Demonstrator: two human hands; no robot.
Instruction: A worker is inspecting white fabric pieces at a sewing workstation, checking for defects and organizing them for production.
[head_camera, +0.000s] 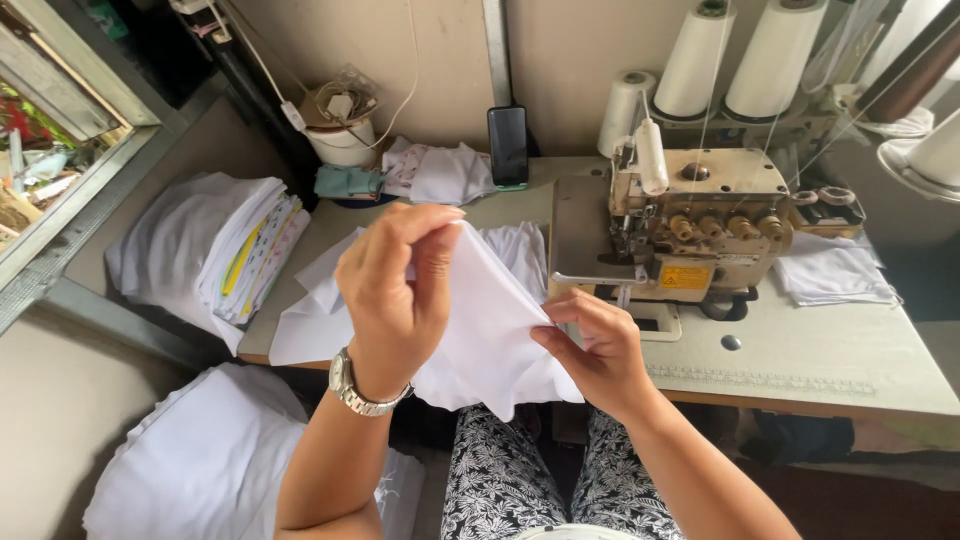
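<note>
We pinch a white cloth (495, 320) with our left hand (395, 290) and right hand (595, 350); a yellow label (684, 277) sits on the sewing machine (690, 225).

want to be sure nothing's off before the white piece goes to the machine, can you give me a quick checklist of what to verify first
1. Left hand pinches the top edge of the white fabric piece: ok.
2. Right hand grips the piece's lower right edge: ok.
3. Piece held up off the table, not snagged on anything: ok.
4. Bed in front of the sewing machine free of loose cloth: ok; the other white pieces lie to its left.
5. Thread runs from the cones down to the machine: cannot tell, the lines are too thin to follow.
6. Edges of the piece lined up: cannot tell, the fold hides them.
</note>
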